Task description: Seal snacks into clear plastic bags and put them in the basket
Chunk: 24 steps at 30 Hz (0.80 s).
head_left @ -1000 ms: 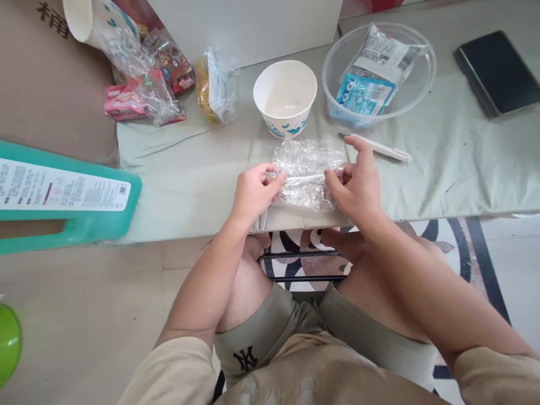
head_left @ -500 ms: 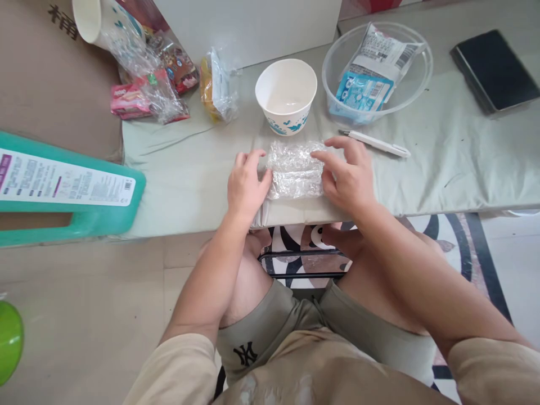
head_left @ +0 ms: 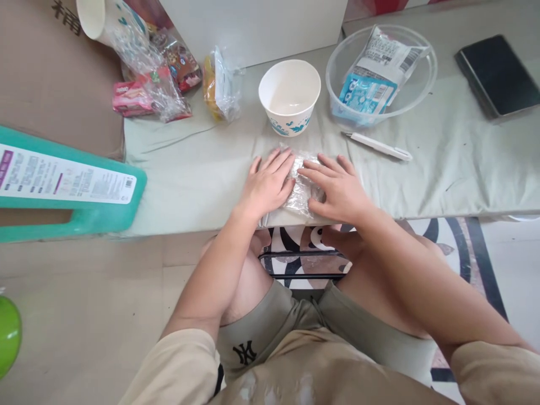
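A folded piece of crinkled clear plastic wrap (head_left: 302, 188) lies near the front edge of a pale green padded table (head_left: 194, 180). My left hand (head_left: 268, 185) lies flat on its left part, fingers stretched out. My right hand (head_left: 335, 188) lies flat on its right part, fingers spread. Both palms press down on the plastic, and most of it is hidden under them. A white paper bowl with teal marks (head_left: 289, 97) stands just behind the hands.
A white pen (head_left: 377, 145) lies right of the bowl. A clear plastic bowl (head_left: 423, 84) holds a blue and white packet (head_left: 371, 76). A dark phone (head_left: 498, 73) is far right. Snack packets (head_left: 147, 93) and a tilted paper cup (head_left: 95, 17) sit back left. A teal stool (head_left: 71, 197) lies left.
The hands were pinching and folding the plastic wrap; now both have come together and lie flat on top of the folded wrap, which has become smaller.
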Motion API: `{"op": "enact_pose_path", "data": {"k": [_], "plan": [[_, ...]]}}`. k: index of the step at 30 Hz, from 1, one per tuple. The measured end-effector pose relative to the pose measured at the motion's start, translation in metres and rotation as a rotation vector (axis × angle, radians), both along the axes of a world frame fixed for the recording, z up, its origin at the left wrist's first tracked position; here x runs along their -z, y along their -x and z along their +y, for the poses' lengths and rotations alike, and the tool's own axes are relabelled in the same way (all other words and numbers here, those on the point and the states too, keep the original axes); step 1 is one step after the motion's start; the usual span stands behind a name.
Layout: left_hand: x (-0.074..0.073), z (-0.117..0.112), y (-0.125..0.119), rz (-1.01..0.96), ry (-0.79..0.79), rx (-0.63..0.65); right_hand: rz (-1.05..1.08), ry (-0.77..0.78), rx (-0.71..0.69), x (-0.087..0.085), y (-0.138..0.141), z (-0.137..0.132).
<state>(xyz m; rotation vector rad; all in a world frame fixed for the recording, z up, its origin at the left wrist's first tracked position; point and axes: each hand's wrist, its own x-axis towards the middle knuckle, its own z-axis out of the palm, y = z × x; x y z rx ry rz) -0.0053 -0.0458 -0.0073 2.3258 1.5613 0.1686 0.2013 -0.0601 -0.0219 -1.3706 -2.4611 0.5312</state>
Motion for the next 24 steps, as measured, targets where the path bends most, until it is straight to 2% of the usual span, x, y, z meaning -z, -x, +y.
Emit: {"op": "enact_pose_path", "data": {"k": [6, 10, 12, 15, 17, 19, 22, 24], "plan": [[0.000, -0.002, 0.006, 0.085, 0.044, -0.121, -0.113, -0.011, 0.031, 0.002, -0.002, -0.001], [0.005, -0.002, 0.011, 0.067, 0.047, -0.216, -0.014, -0.063, 0.138, -0.001, -0.008, 0.001], [0.008, -0.004, 0.012, 0.033, -0.009, -0.246, 0.085, -0.100, 0.079, -0.003, -0.009, -0.002], [0.011, -0.005, 0.014, -0.092, -0.210, -0.277, 0.155, -0.095, -0.100, 0.000, -0.004, -0.009], [0.009, -0.007, 0.019, -0.223, -0.344, -0.232, 0.177, -0.070, -0.130, 0.005, 0.000, -0.013], [0.006, -0.010, 0.024, -0.339, -0.395, -0.086, 0.244, -0.054, -0.101, 0.007, 0.003, -0.014], [0.001, -0.017, 0.030, -0.406, -0.313, 0.163, 0.433, -0.006, -0.046, 0.004, 0.002, -0.013], [0.000, -0.021, 0.032, -0.409, -0.225, 0.206, 0.568, 0.081, 0.011, -0.003, -0.001, -0.011]]}}
